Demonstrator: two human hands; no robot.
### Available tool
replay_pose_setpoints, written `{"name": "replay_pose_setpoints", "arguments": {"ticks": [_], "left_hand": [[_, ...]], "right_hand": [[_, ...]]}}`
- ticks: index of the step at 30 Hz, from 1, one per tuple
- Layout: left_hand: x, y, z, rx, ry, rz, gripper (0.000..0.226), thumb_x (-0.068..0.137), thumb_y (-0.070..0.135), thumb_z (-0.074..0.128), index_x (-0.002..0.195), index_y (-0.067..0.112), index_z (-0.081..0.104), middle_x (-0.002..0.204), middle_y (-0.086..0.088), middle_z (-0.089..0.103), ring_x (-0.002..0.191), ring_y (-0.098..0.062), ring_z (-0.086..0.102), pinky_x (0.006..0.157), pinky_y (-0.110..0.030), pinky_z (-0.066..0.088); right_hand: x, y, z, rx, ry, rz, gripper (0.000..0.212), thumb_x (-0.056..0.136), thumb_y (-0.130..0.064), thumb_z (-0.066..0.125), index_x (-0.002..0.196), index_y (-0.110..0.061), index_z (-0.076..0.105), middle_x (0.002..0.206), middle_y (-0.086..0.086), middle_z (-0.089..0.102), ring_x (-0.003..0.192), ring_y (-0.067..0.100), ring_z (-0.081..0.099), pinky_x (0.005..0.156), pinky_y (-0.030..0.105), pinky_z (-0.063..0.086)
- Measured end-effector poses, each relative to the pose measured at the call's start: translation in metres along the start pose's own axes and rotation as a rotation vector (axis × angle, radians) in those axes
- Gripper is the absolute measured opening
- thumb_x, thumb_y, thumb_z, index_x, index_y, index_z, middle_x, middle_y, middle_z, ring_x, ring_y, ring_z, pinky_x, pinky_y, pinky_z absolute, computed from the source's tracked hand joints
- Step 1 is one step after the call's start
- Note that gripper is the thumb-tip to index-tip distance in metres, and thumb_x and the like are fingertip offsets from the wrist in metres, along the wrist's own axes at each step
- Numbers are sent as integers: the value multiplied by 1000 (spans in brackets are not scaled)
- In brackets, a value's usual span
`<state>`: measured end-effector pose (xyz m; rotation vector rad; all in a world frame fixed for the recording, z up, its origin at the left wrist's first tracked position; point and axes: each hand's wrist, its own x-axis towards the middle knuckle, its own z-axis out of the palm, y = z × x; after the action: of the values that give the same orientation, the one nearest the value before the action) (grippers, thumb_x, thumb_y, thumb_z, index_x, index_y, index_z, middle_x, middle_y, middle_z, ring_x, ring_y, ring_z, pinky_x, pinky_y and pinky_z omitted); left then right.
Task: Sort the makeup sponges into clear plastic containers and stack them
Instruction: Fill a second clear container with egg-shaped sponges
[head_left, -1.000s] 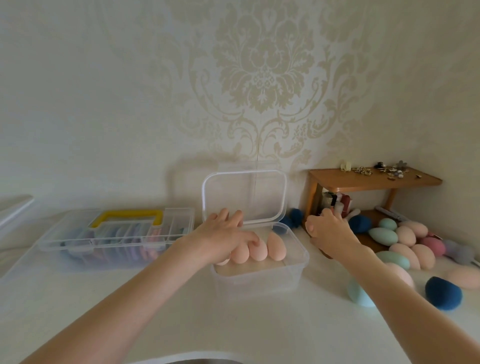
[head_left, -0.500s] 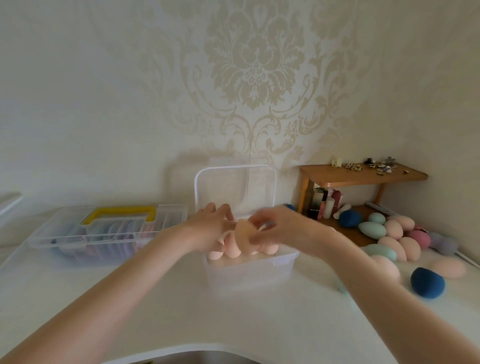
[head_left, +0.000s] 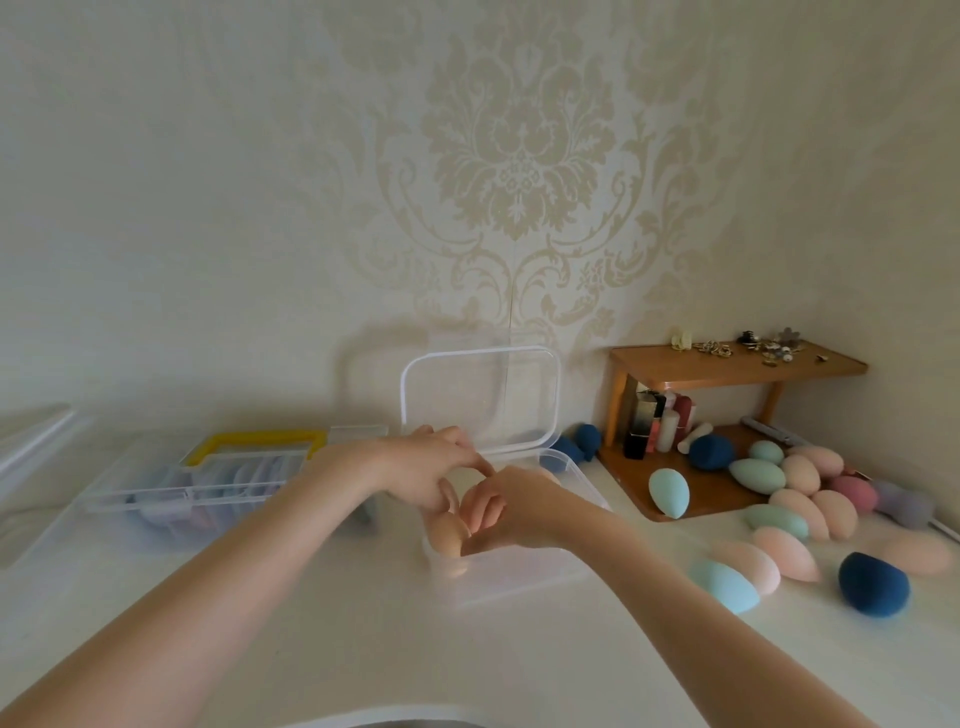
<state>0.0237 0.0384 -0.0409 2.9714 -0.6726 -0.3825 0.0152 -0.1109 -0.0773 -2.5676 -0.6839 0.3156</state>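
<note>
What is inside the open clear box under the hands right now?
Peach sponges stand in the clear box. The left hand and right hand cover the rest, so the count and any other colours stay hidden.

left hand (head_left: 431, 475): fingers curled, reaching in | right hand (head_left: 511, 512): fingers bent downward, touching left

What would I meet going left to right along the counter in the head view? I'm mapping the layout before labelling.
Clear organiser case with yellow handle → open clear plastic container with both hands in it → wooden shelf → dark blue sponge at the near right.
</note>
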Motion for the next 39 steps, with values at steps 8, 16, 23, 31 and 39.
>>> {"name": "replay_pose_setpoints", "arguments": {"ticks": [8, 16, 23, 31, 39], "left_hand": [[1, 1, 5, 53, -53, -15, 76, 76, 46, 68, 139, 44, 26, 142, 8, 27, 125, -22, 26, 105, -41, 39], [-3, -2, 3, 23, -61, 16, 57, 84, 33, 63, 136, 41, 39, 147, 5, 22, 131, -25, 21, 111, -40, 29], [-2, -4, 3, 20, -75, 29, 56, 85, 31, 62, 136, 37, 40, 148, 4, 20, 130, -27, 21, 113, -41, 26], [1, -4, 3, 34, -73, 27, 58, 85, 32, 63, 137, 37, 39, 147, 3, 20, 128, -27, 23, 111, -41, 30], [2, -1, 3, 47, -92, -12, 57, 84, 32, 62, 136, 41, 39, 144, 5, 22, 125, -26, 25, 109, -42, 34]], "right_hand": [[1, -4, -6, -86, -70, 38, 22, 74, -39, 72, 83, -24, 60, 84, -6, 61, 83, 16, 61, 90, 32, 51], [-5, 28, -60, 456, 248, 165, 14, 90, -13, 58, 93, -2, 67, 83, 6, 69, 70, 12, 64, 71, 19, 55], [22, 78, -48, -196, 254, 229, 27, 94, -15, 49, 121, -12, 50, 123, 7, 58, 102, 19, 56, 91, 27, 45], [1, 75, -71, -217, 532, 387, 32, 86, -29, 62, 113, -14, 55, 103, 6, 61, 84, 20, 58, 76, 31, 51], [-27, 1, -50, 48, -39, 198, 30, 82, -21, 68, 111, -17, 63, 98, 1, 72, 68, 8, 63, 52, 12, 44]]}}
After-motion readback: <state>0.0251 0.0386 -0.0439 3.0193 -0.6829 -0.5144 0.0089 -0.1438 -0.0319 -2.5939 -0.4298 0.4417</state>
